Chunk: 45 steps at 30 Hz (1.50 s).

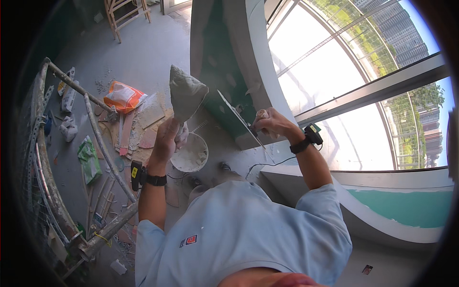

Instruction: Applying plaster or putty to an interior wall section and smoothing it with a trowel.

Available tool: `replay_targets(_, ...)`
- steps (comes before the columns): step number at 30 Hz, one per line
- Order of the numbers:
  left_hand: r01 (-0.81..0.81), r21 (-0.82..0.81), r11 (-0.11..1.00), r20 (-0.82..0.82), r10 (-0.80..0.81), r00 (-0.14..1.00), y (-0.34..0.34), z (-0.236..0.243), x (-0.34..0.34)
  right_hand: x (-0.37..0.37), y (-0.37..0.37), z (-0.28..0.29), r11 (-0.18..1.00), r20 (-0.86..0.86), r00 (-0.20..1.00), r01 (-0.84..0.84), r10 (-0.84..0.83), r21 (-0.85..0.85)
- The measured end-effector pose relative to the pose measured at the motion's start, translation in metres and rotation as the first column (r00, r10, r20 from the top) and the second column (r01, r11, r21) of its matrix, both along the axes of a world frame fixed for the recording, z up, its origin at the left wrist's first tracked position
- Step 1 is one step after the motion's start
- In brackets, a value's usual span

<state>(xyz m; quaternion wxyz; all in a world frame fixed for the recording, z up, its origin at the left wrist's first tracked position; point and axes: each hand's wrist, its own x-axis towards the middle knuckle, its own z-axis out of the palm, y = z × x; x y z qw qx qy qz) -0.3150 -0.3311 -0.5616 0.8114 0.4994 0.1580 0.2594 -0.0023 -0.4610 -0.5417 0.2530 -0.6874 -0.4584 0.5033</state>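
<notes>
In front of me, my left hand (pixel 168 138) is closed round the base of a broad putty knife (pixel 187 94); its flared blade is coated with grey-white putty. To the right, my right hand (pixel 273 123) grips a plastering trowel (pixel 237 116), whose long thin blade shows nearly edge-on and slants down to the right. The two tools are apart. Beyond the trowel stands a low green wall panel (pixel 221 71) with pale filled edges. Below my left hand, a round bucket (pixel 206 147) on the floor has whitish putty inside.
A metal scaffold frame (pixel 91 124) stands at the left. Board scraps (pixel 143 126), an orange-white bag (pixel 124 97) and a green bag (pixel 89 160) litter the floor. A wooden ladder (pixel 125 19) is at the back. Windows (pixel 325 86) line the right, above a curved ledge (pixel 306 189).
</notes>
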Motion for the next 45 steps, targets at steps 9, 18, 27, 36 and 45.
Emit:
replay_targets(9, -0.169, 0.023, 0.985, -0.105, 0.171, 0.980, 0.003, -0.025, -0.022, 0.047, -0.005, 0.027, 0.728, -0.614, 0.705, 0.620, -0.355, 0.292)
replay_targets(18, -0.123, 0.075, 0.990, -0.066, 0.128, 0.990, -0.004, -0.020, -0.009, 0.049, -0.003, 0.126, 0.537, -0.491, 0.758, 0.651, -0.429, 0.536)
replay_targets(27, -0.179, 0.086, 0.980, -0.029, 0.182, 0.983, 0.011, -0.022, -0.029, 0.052, 0.014, 0.341, -0.219, -0.296, 0.906, 0.235, -0.304, 0.947)
replay_targets(36, -0.370, 0.133, 0.919, -0.121, 0.386, 0.915, 0.048, -0.023, -0.033, 0.123, 0.129, 0.513, -0.252, -0.019, 0.732, -0.210, -0.681, 0.945)
replay_targets(45, -0.605, 0.165, 0.779, -0.060, 0.620, 0.783, 0.076, -0.043, -0.036, 0.205, 0.276, 0.625, 0.105, -0.037, -0.231, -0.571, -0.972, 0.814)
